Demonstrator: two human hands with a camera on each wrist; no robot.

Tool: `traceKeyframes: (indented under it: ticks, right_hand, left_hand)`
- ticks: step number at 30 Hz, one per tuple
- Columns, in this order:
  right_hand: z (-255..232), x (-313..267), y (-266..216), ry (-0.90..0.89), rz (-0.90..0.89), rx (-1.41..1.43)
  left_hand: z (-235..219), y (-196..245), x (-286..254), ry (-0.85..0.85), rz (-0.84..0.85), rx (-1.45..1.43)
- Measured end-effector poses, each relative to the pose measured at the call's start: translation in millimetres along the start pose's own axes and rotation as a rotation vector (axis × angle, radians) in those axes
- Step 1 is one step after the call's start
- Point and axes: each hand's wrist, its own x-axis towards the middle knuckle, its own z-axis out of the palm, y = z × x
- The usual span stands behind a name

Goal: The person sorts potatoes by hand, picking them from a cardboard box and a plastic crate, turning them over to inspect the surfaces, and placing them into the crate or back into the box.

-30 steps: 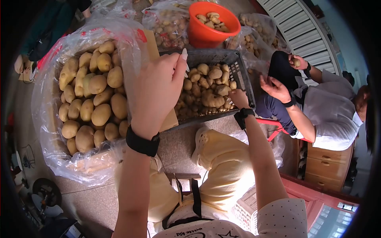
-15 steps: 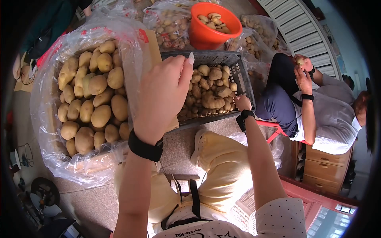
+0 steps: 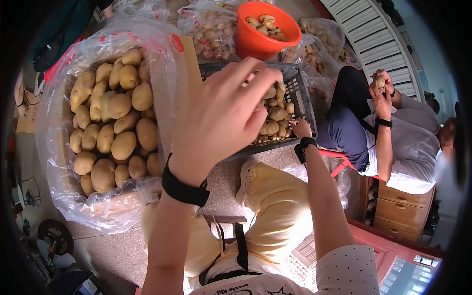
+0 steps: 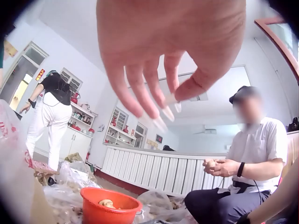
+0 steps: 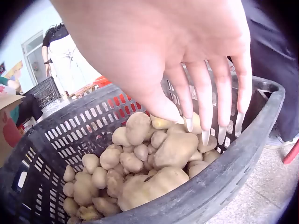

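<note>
Two hands worked over the crate (image 3: 300,93) of potatoes (image 5: 154,163): the right hand (image 5: 187,56) hovered, fingers spread and empty, above the heap; the left hand (image 3: 223,115) hung loose, holding nothing. A hasty grab could have tumbled potatoes over the rim.

Taking the dark plastic basket (image 3: 300,93) as the landmark: there is one such basket, holding several dozen small potatoes (image 5: 140,175), too many and too heaped to count exactly. Left of the basket sits one big clear bag (image 3: 59,162) with roughly thirty large potatoes (image 3: 123,142) showing on top. Just behind the basket stands one orange bucket (image 3: 255,44) with about nine small potatoes visible at its top. Around that bucket lie at least three more clear bags of potatoes (image 3: 211,29). Right of the basket sits one other person (image 3: 408,142), holding one potato (image 3: 379,81). Two hands reach over the basket: one left hand (image 3: 223,115) and one right hand (image 3: 300,128), each with one black wristband (image 3: 184,189).
</note>
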Motion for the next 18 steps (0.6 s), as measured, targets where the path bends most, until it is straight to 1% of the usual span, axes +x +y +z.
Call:
traceKeyframes:
  ticks: [1, 3, 4, 5, 7, 9, 10, 11, 12, 13, 14, 15, 17, 18]
  right_hand:
    - [1, -1, -1, -0.001, 0.002, 0.000]
    - [6, 1, 1, 0.096, -0.051, 0.013]
    - [10, 5, 2, 0.095, -0.049, 0.012]
    - [14, 10, 2, 0.075, -0.028, 0.020]
    - [15, 17, 3, 0.053, -0.010, 0.025]
    - [14, 23, 1, 0.031, -0.027, 0.018]
    - [15, 28, 0, 0.076, -0.057, -0.052]
    - [14, 36, -2, 0.075, -0.064, -0.055]
    - [13, 46, -1, 0.085, -0.119, -0.083]
    - [14, 55, 1, 0.093, -0.177, -0.113]
    - [-6, 48, -11, 0.054, -0.272, -0.153]
    - [-2, 57, -10, 0.095, -0.301, -0.145]
    - [3, 72, -17, 0.092, -0.272, -0.278]
    - [1, 71, -23, 0.150, -0.329, -0.247]
  left_hand:
    - [-1, 2, 2, -0.001, -0.001, -0.001]
    - [-2, 4, 5, 0.128, 0.203, 0.070]
    - [-4, 5, 8, 0.151, 0.274, 0.085]
    - [-4, 7, 9, 0.151, 0.272, 0.084]
    - [-2, 15, 12, 0.365, 0.442, 0.026]
    - [-5, 28, 8, 0.362, 0.412, -0.052]
    - [-12, 41, 2, 0.296, 0.264, -0.200]
    - [-17, 52, -3, 0.231, 0.112, -0.344]
    - [-8, 61, 2, 0.238, 0.104, -0.339]
    - [9, 73, 9, 0.576, 0.085, -0.233]
    - [16, 78, 15, 0.910, 0.062, -0.113]
    - [19, 69, 10, 0.915, 0.049, -0.098]
    - [19, 63, 10, 0.868, 0.010, -0.070]
    - [18, 60, 10, 0.846, -0.009, -0.058]
